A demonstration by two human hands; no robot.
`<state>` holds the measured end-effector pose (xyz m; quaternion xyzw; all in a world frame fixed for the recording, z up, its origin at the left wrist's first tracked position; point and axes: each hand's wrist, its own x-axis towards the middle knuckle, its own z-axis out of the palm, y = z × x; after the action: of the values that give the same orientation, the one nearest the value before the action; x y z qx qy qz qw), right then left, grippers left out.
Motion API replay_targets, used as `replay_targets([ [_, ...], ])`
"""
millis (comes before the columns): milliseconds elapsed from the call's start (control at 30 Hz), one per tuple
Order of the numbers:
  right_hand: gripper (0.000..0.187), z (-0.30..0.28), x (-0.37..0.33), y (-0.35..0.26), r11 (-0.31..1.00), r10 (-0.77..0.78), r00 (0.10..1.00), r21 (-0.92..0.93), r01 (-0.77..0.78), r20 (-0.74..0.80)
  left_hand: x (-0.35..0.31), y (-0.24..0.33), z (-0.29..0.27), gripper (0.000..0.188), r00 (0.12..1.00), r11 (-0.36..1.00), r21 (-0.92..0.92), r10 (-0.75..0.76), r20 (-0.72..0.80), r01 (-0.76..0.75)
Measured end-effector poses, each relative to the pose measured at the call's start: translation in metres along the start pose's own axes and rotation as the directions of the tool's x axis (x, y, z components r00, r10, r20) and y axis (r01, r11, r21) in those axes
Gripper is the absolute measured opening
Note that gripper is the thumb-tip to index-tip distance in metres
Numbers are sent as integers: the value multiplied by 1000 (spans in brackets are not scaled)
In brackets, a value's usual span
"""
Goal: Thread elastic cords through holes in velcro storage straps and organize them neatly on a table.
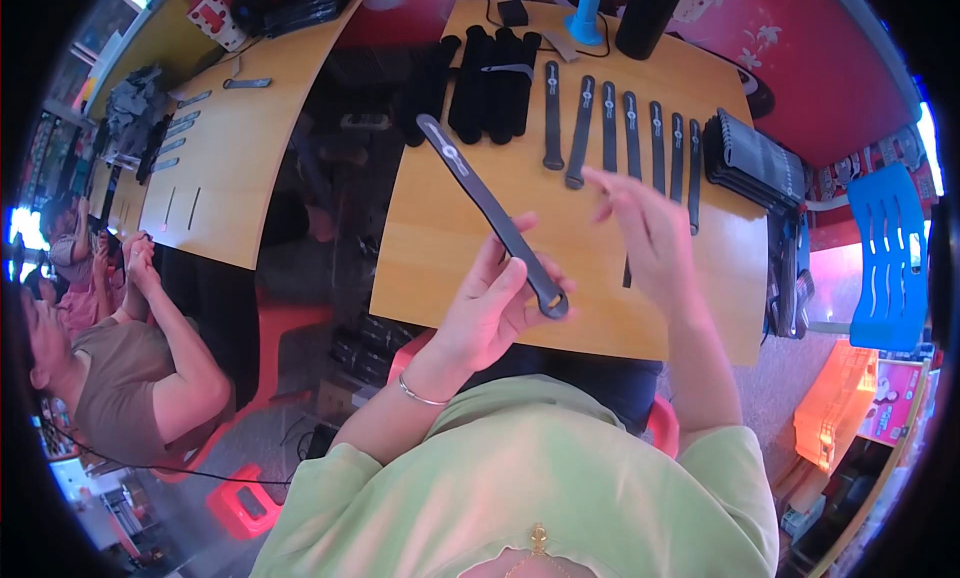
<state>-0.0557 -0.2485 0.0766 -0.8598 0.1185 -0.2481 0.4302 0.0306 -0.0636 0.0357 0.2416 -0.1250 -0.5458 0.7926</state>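
Note:
My left hand (487, 303) is closed around a long dark grey strap (478, 190) with rounded ends and a slot at its lower end. The strap slants up and away to the left, its pale printed mark facing up. Above the table, my right hand (652, 240) has its fingers stretched out, and nothing shows in them. Its fingertips are close to the near end of one strap (581, 128) in a row of several similar straps (657, 143) lying side by side. My right hand and forearm hide parts of some of these.
Black rolled bundles (490, 98) lie at the table's far left, and a stack of dark straps (757, 158) at its right. A blue stand (590, 18) and a black cylinder (650, 18) stand at the back. Left, another person (150, 378) sits at a second table (235, 168).

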Motion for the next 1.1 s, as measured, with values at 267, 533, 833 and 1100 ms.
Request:
replay_targets([
  [267, 11, 17, -65, -24, 983, -19, 994, -183, -2, -112, 11, -9, 12, 42, 988, 984, 135, 130, -88, -118],
  [533, 13, 26, -77, -26, 973, -56, 981, -231, 11, -188, 14, -17, 16, 32, 958, 945, 223, 267, -109, -238],
  [833, 13, 30, -79, -26, 972, -39, 971, -235, -18, -236, 15, -20, 18, 34, 940, 940, 228, 295, -172, -253],
  [1100, 12, 38, -82, -22, 961, 5, 963, -265, -80, -271, 17, -29, 9, 33, 866, 775, 470, 498, -43, -422],
])
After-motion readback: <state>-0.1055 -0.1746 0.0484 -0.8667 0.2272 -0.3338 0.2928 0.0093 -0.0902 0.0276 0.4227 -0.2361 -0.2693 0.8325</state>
